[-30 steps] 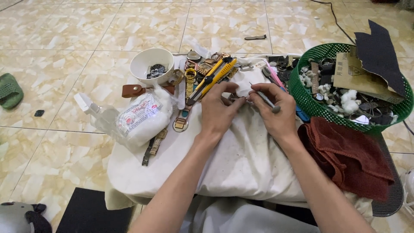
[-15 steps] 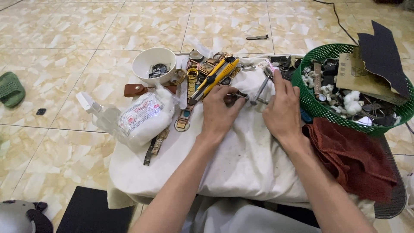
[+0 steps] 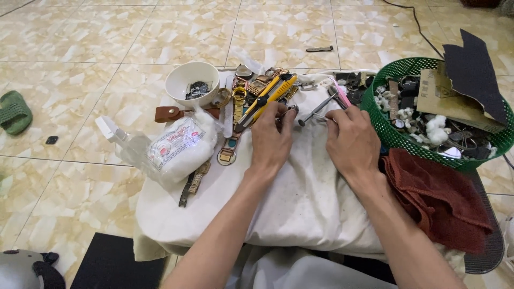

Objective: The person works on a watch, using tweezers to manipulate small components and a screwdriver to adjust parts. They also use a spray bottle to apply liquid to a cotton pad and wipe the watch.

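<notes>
Up near the far edge of the white cloth (image 3: 300,198), the left hand (image 3: 270,140) pinches a small metal watch part (image 3: 287,111) in nearly closed fingertips. The right hand (image 3: 350,140), fingers curled, grips thin tweezers (image 3: 319,113) beside the green basket (image 3: 396,140). The part looks light, stiff, slippery and easily dropped; its rim seems the safest hold.

Hands (image 3: 270,142) now apart (right one (image 3: 350,142) rightward)
</notes>
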